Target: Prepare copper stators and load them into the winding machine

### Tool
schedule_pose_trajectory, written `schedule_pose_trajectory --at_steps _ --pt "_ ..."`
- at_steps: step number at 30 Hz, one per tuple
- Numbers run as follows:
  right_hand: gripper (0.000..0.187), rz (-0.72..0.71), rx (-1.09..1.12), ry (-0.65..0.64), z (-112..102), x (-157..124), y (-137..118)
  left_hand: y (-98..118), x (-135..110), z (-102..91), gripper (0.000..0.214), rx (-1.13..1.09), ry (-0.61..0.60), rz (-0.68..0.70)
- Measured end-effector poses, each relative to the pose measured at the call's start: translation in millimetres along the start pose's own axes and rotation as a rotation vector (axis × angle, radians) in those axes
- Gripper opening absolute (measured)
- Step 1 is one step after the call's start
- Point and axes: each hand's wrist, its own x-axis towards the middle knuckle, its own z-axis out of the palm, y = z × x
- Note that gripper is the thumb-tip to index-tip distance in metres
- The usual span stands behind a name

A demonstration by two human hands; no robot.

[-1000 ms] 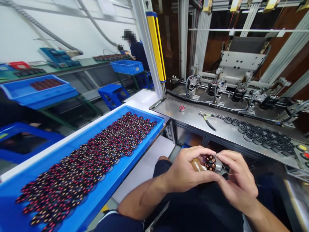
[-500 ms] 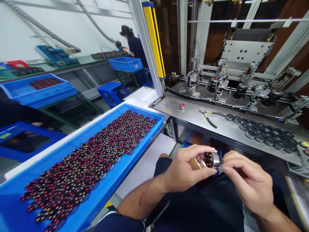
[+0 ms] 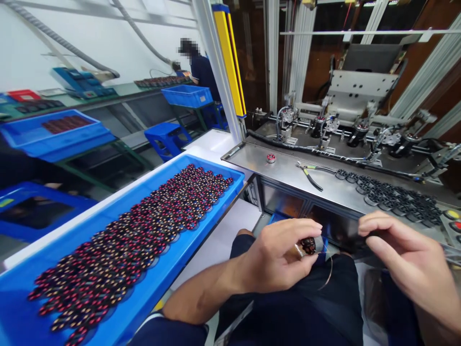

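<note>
My left hand (image 3: 277,257) is closed round a small motor stator (image 3: 309,245) with copper windings, held over my lap. A thin loose wire (image 3: 328,275) curls down from the stator. My right hand (image 3: 403,257) is off to the right of it, apart from the stator, its fingers curled and thumb pressed to the forefinger; what they pinch is too fine to see. To my left lies a long blue tray (image 3: 187,254) filled with several rows of similar stators (image 3: 144,230).
A steel bench (image 3: 288,175) ahead carries pliers (image 3: 309,178), one lone stator (image 3: 271,158), a row of black ring parts (image 3: 392,199) and a winding machine (image 3: 360,96). Yellow and red buttons (image 3: 454,218) sit at right. A co-worker (image 3: 203,72) stands far back by blue bins (image 3: 187,96).
My right hand has pulled away from the stator to the right. My left hand has kept hold of the stator and lowered it slightly; a loose wire now trails from it.
</note>
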Motion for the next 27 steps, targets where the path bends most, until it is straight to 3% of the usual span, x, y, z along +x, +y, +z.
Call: schedule_pose_trajectory --at_steps 5,8,14,17,20,23,24,27 --pt "0.011 -0.129 -0.033 -0.329 4.7 13.2 -24.1 3.1 0.6 -4.4 0.047 0.125 -0.125 0.093" --pt "0.014 -0.208 -0.077 -0.427 9.7 18.6 -29.4 4.2 -0.1 -8.9 0.049 0.079 -0.152 0.101" --pt "0.030 -0.808 -0.568 -0.320 12.9 19.4 -30.0 4.5 -2.1 -20.8 0.030 -0.167 -0.196 -0.011" --pt "0.037 -0.906 -0.709 -0.327 14.1 13.7 -29.6 1.2 -8.1 -26.9 0.033 -0.294 -0.152 -0.102" --pt "0.037 -0.796 -0.684 -0.392 11.1 17.3 -10.8 -6.2 -18.6 -32.1 0.036 -0.388 -0.070 -0.187" --pt "0.021 -0.540 -0.581 -0.435 11.1 44.5 33.9 -17.9 -26.7 -30.9 0.037 -0.540 0.095 -0.335" --pt "0.020 -0.463 -0.585 -0.410 14.1 58.5 52.8 -22.1 -27.4 -28.6 0.038 -0.604 0.160 -0.394" --pt "0.040 -0.185 -0.758 -0.280 35.3 102.9 110.1 -31.9 -23.6 -19.4 0.039 -0.751 0.310 -0.554"
